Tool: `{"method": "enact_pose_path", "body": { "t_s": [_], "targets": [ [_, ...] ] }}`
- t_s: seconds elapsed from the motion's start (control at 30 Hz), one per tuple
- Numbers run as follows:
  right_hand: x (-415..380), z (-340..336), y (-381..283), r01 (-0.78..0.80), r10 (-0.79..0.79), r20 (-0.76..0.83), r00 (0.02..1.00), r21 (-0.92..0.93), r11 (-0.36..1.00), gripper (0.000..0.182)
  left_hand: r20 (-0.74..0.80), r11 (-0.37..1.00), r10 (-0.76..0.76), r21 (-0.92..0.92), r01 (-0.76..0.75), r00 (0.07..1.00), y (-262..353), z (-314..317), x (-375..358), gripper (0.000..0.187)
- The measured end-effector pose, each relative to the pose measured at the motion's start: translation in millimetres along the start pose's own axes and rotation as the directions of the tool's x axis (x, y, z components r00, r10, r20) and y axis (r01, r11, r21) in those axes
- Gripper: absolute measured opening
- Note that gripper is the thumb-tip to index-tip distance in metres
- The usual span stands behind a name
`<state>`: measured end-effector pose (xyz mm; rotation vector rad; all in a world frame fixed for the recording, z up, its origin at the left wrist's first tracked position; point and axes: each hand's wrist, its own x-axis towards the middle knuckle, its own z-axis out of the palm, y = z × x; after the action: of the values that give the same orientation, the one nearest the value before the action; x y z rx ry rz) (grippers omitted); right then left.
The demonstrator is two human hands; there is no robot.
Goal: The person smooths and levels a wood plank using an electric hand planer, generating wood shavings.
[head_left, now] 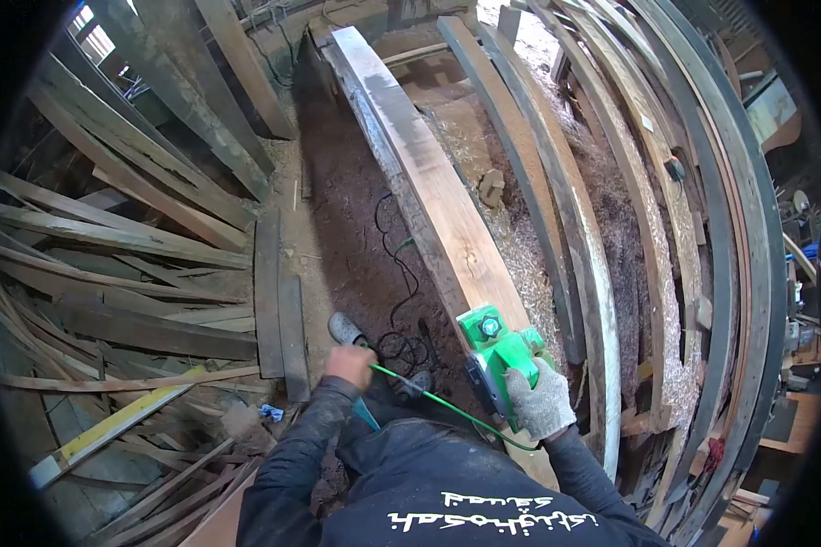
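Note:
A green power planer rests on the near end of a long wooden beam. My right hand, in a pale knitted glove, is wrapped round the planer's rear handle. Off to the left, my bare left hand is closed on the planer's green cord, which runs from it in a curve towards the back of the tool. The beam's upper face is light and smooth near the planer and greyer towards its far end.
Several long planks lie to the right among wood shavings. Stacked boards fill the left side, with a yellow-edged level below them. A black cable coils on the dirt floor near my shoes.

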<state>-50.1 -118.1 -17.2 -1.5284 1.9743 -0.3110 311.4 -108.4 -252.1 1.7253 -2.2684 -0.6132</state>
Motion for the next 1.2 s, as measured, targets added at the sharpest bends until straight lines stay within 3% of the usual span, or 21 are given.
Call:
{"method": "enact_pose_path", "body": {
  "t_s": [0.07, 0.1, 0.17, 0.4, 0.57, 0.63, 0.7, 0.9, 1.1, 1.17, 1.2],
  "targets": [
    [24, 8, -14, 0.015, -0.015, -0.009, 1.000, -0.004, 1.000, 0.045, -0.159, 0.961, -0.276, -0.037, 0.274, 0.948, -31, -21, 12, 0.009],
    [37, 11, -24, 0.031, -0.031, -0.015, 0.999, -0.004, 1.000, 0.045, -0.156, 0.961, -0.277, -0.045, 0.273, 0.948, -42, -31, 22, 0.009],
    [67, 19, -45, 0.026, -0.027, -0.022, 0.999, -0.038, 0.999, 0.043, -0.375, 0.917, -0.380, -0.272, 0.291, 0.845, -60, -61, 50, 0.015],
    [184, 43, -117, 0.012, -0.013, -0.047, 0.999, -0.002, 1.000, 0.041, -0.538, 0.878, -0.382, -0.464, 0.114, 0.752, -84, -166, 146, 0.019],
    [242, 54, -162, 0.029, -0.029, -0.032, 0.999, -0.003, 1.000, 0.040, -0.540, 0.857, -0.343, -0.515, 0.021, 0.769, -104, -222, 189, 0.019],
    [267, 64, -178, 0.097, -0.099, -0.081, 0.992, -0.031, 0.995, 0.040, -0.605, 0.901, -0.237, -0.429, -0.061, 0.760, -117, -238, 201, 0.019],
    [296, 77, -188, 0.071, -0.079, -0.102, 0.992, -0.075, 0.995, 0.043, -0.587, 0.893, -0.250, -0.447, -0.051, 0.770, -127, -253, 204, 0.020],
    [362, 101, -213, 0.075, -0.070, -0.081, 0.994, 0.053, 0.996, 0.046, -0.572, 0.869, -0.325, -0.494, -0.001, 0.754, -158, -273, 191, 0.019],
    [426, 118, -252, 0.176, -0.199, -0.149, 0.969, -0.152, 0.973, 0.046, -0.534, 0.849, -0.389, -0.523, 0.067, 0.751, -172, -271, 180, 0.017],
    [449, 122, -272, 0.168, -0.175, -0.074, 0.982, -0.084, 0.982, 0.041, -0.509, 0.841, -0.422, -0.529, 0.114, 0.750, -178, -273, 187, 0.017],
    [463, 125, -275, 0.247, -0.258, -0.057, 0.965, -0.154, 0.957, 0.038, -0.499, 0.830, -0.440, -0.543, 0.127, 0.747, -183, -273, 191, 0.018]
  ]
}}
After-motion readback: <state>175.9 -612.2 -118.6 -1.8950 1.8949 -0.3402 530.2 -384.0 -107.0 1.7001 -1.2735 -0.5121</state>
